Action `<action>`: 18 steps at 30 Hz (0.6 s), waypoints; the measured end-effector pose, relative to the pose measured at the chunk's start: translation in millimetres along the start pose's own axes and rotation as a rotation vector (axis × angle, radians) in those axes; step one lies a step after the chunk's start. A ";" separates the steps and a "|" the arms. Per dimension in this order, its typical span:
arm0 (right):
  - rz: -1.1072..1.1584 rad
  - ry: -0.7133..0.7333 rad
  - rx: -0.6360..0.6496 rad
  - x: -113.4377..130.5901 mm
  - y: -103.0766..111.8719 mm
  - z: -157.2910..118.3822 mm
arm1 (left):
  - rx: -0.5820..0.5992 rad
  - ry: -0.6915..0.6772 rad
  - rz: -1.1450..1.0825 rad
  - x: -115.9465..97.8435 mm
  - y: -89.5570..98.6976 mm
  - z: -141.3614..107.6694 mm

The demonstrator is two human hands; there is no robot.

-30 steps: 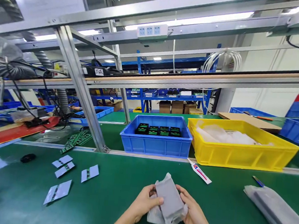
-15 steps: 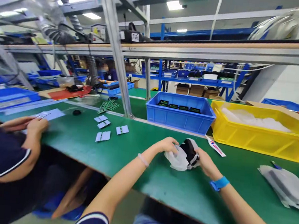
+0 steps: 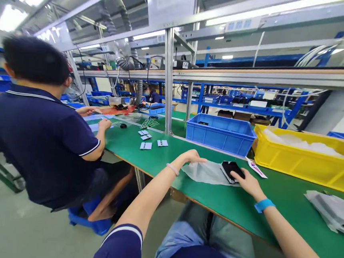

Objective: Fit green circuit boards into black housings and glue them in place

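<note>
My left hand (image 3: 192, 156) lies flat, fingers apart, on the left end of a translucent plastic bag (image 3: 206, 173) spread on the green bench top (image 3: 169, 165). A flat black part (image 3: 231, 168) rests at the bag's right end, mostly out of it. My right hand (image 3: 246, 182), with a blue wristband, has its fingertips on the part's near right corner. Both arms reach forward from low in the view.
A blue bin (image 3: 221, 138) and a yellow bin (image 3: 301, 166) with white bags stand behind the hands. A white tube (image 3: 256, 168) lies beside the part. More bagged parts (image 3: 332, 209) sit at right. A co-worker in a dark polo (image 3: 41, 137) sits at left near small cards (image 3: 146, 145).
The bag was held up between both hands; now it lies flat on the bench and the black part is out of it. The view has pulled back and swung left, showing the co-worker.
</note>
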State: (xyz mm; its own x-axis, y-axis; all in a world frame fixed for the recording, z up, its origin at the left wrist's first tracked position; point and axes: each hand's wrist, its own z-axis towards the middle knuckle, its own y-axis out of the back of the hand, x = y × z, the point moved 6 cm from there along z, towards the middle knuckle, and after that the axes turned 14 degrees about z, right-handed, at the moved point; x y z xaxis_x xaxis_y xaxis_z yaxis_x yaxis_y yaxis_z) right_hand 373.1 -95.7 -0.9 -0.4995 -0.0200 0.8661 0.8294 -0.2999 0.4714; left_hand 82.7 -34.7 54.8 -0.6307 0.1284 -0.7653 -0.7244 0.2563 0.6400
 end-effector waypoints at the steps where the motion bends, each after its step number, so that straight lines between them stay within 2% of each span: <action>1: -0.031 0.031 0.010 4.0 -1.9 -4.3 | 0.000 -0.009 0.009 -2.9 -1.6 -5.0; 6: -0.126 0.130 0.011 19.6 -2.3 -16.5 | 0.033 -0.113 -0.021 -30.1 -18.2 -9.2; 9: -0.142 0.138 0.042 27.4 -8.4 -9.5 | 0.089 -0.156 -0.087 -54.1 -35.0 3.2; 13: -0.122 0.101 0.154 33.1 -28.8 6.6 | 0.110 -0.141 -0.222 -80.6 -55.8 19.3; 16: -0.091 0.065 0.207 31.5 -36.9 13.5 | 0.084 -0.090 -0.353 -86.9 -58.4 27.8; 18: -0.041 0.049 0.193 30.2 -35.7 17.2 | 0.061 -0.054 -0.435 -82.8 -50.9 31.8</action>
State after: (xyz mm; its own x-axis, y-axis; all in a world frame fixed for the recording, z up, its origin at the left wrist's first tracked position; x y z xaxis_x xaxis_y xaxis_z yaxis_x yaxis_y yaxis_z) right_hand 332.7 -69.2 11.3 -0.5417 -0.0597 0.8385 0.8382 -0.1134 0.5334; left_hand 180.6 -28.0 83.5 -0.2542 0.0456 -0.9661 -0.9006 0.3530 0.2536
